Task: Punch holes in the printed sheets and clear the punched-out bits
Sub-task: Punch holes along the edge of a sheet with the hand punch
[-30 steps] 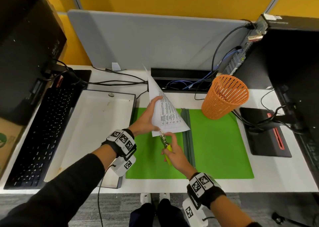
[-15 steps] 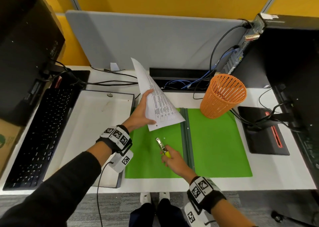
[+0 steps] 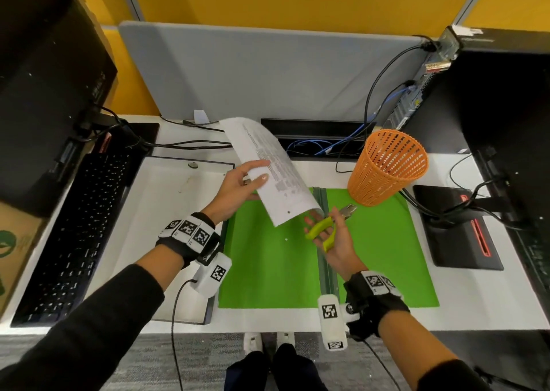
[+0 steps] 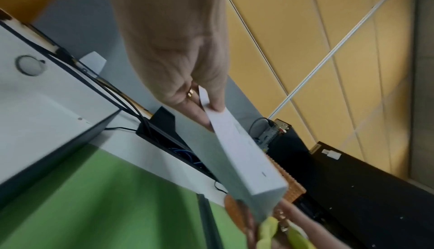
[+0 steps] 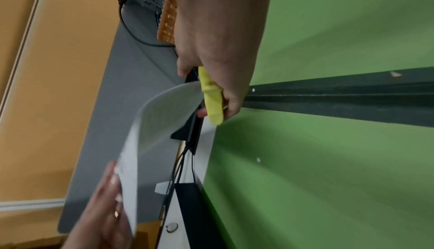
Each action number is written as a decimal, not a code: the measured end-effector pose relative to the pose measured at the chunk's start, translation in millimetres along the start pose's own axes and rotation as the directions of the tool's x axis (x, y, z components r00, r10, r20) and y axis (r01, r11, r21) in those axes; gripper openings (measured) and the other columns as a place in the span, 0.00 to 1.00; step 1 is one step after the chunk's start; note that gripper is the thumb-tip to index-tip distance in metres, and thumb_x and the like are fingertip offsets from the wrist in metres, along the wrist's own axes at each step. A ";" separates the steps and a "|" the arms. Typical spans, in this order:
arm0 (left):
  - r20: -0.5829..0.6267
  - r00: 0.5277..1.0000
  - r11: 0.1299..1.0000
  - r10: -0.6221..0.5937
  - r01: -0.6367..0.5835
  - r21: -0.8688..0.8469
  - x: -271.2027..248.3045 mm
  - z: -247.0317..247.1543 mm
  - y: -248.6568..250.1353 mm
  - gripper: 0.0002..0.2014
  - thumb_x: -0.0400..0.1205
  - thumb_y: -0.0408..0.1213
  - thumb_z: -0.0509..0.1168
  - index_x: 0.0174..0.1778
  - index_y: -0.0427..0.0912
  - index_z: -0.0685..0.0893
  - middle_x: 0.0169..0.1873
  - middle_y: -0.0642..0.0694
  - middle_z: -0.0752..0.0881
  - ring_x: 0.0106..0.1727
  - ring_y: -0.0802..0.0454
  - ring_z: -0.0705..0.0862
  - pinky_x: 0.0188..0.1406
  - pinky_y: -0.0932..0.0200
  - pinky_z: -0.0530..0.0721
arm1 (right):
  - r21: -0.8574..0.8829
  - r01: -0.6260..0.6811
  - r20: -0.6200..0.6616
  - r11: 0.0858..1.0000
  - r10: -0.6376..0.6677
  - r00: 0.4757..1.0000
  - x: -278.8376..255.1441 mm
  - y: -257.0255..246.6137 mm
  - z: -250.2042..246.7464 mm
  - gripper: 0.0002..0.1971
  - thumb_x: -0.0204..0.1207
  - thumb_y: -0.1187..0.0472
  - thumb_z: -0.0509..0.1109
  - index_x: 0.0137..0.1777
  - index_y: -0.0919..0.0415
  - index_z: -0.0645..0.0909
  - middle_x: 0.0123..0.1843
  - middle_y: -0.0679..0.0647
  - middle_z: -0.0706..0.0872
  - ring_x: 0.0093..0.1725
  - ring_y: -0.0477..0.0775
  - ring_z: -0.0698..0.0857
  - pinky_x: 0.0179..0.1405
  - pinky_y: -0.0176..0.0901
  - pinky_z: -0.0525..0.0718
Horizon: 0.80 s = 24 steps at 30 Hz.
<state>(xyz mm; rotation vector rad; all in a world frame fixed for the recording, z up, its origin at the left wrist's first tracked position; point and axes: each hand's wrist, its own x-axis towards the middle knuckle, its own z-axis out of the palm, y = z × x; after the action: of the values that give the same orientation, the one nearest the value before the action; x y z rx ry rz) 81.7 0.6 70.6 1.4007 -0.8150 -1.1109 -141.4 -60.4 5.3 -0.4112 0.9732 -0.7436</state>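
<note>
My left hand (image 3: 253, 181) pinches the stack of printed sheets (image 3: 276, 167) by one edge, thumb on top, and holds it tilted above the open green folder (image 3: 268, 271). One punched hole (image 3: 288, 212) shows near the sheets' lower edge. My right hand (image 3: 326, 228), palm up just right of that edge, grips the hole punch (image 3: 323, 227) by its yellow-green handles, with the metal head pointing at the orange basket (image 3: 387, 167). The punch is off the paper. A white punched-out bit (image 3: 285, 239) lies on the folder; the right wrist view shows two such bits (image 5: 258, 159).
A shallow white tray (image 3: 166, 227) lies left of the folder, with a black keyboard (image 3: 74, 227) beyond it. Cables and a black cable trough (image 3: 321, 140) run along the back. A monitor base (image 3: 458, 227) stands at the right, and dark computer cases flank the desk.
The punch has come off the sheets' edge. My right hand moved right and turned palm up. My left hand lifted and swung the sheets, so the punched edge now faces the punch.
</note>
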 end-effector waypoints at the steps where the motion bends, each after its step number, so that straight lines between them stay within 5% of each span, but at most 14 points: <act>1: -0.004 1.000 1.000 -0.016 0.016 0.002 0.0 -5.3 -1.3 0.17 0.81 0.25 0.64 0.67 0.37 0.78 0.63 0.42 0.81 0.61 0.44 0.84 0.47 0.49 0.90 | -0.001 0.026 -0.011 1.000 -0.027 1.000 2.2 -4.2 0.3 0.13 0.79 0.52 0.63 0.54 0.62 0.75 0.44 0.61 0.87 0.39 0.55 0.89 0.38 0.48 0.88; 3: 0.051 0.997 0.997 -0.053 0.050 0.053 -1.6 -16.9 -4.9 0.17 0.80 0.23 0.64 0.65 0.36 0.79 0.61 0.44 0.83 0.59 0.46 0.85 0.44 0.51 0.91 | -0.048 0.078 -0.046 0.996 -0.080 0.996 5.2 -13.5 -0.1 0.07 0.74 0.57 0.69 0.47 0.60 0.76 0.33 0.59 0.86 0.31 0.55 0.87 0.33 0.47 0.86; 7: 0.148 0.974 0.984 -0.170 0.159 0.084 -4.0 -37.6 -8.8 0.26 0.78 0.21 0.65 0.71 0.46 0.75 0.56 0.49 0.84 0.53 0.56 0.88 0.39 0.55 0.91 | -0.098 0.122 -0.050 0.988 -0.127 0.991 7.1 -23.4 -2.9 0.15 0.70 0.72 0.73 0.40 0.53 0.71 0.40 0.61 0.85 0.26 0.55 0.85 0.36 0.49 0.87; 10: 0.141 0.962 0.968 -0.233 0.215 0.131 -1.9 -49.3 -10.3 0.29 0.78 0.23 0.67 0.71 0.54 0.75 0.57 0.50 0.85 0.53 0.56 0.88 0.38 0.55 0.90 | -0.181 0.151 -0.058 0.972 -0.164 0.985 7.3 -24.0 -5.0 0.19 0.68 0.78 0.71 0.40 0.52 0.71 0.33 0.57 0.85 0.29 0.55 0.86 0.34 0.47 0.87; 16: -0.163 0.974 0.979 -0.158 0.176 0.105 5.6 -43.6 -27.6 0.10 0.72 0.28 0.75 0.47 0.43 0.88 0.57 0.46 0.86 0.57 0.45 0.86 0.52 0.49 0.88 | -0.445 0.200 -0.030 0.873 -0.237 0.971 5.3 -14.7 -11.0 0.19 0.66 0.78 0.73 0.42 0.53 0.73 0.35 0.59 0.77 0.34 0.58 0.82 0.23 0.39 0.82; 18: -0.228 0.951 0.957 -0.207 0.246 0.155 8.6 -43.2 -41.4 0.17 0.68 0.25 0.77 0.52 0.39 0.87 0.60 0.43 0.84 0.66 0.40 0.81 0.65 0.42 0.81 | -0.535 0.134 -0.073 0.834 -0.204 0.976 8.4 -7.8 -13.4 0.18 0.65 0.79 0.74 0.41 0.57 0.73 0.35 0.62 0.78 0.27 0.56 0.83 0.20 0.37 0.81; 21: -0.247 0.920 0.826 -0.305 0.384 0.413 13.4 -40.7 -50.7 0.30 0.69 0.23 0.77 0.68 0.37 0.79 0.71 0.38 0.74 0.73 0.40 0.73 0.73 0.47 0.74 | -0.594 -0.064 -0.178 0.802 -0.054 0.982 10.2 0.4 -14.8 0.16 0.65 0.80 0.72 0.40 0.62 0.71 0.32 0.62 0.81 0.18 0.52 0.82 0.16 0.38 0.80; 24: -0.092 0.961 0.732 -0.259 0.258 0.630 19.0 -36.7 -33.1 0.34 0.74 0.24 0.72 0.76 0.41 0.70 0.76 0.39 0.70 0.76 0.41 0.69 0.75 0.49 0.70 | -0.648 -0.029 -0.182 0.761 -0.118 0.976 12.3 2.1 -14.4 0.17 0.67 0.80 0.71 0.36 0.60 0.70 0.34 0.60 0.81 0.25 0.56 0.82 0.26 0.45 0.83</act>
<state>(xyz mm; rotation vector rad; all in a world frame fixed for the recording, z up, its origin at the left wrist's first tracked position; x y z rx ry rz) 118.6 0.0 32.5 2.1431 -1.0853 -1.0856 -148.6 -67.8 -10.7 -0.9834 1.4305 -0.4739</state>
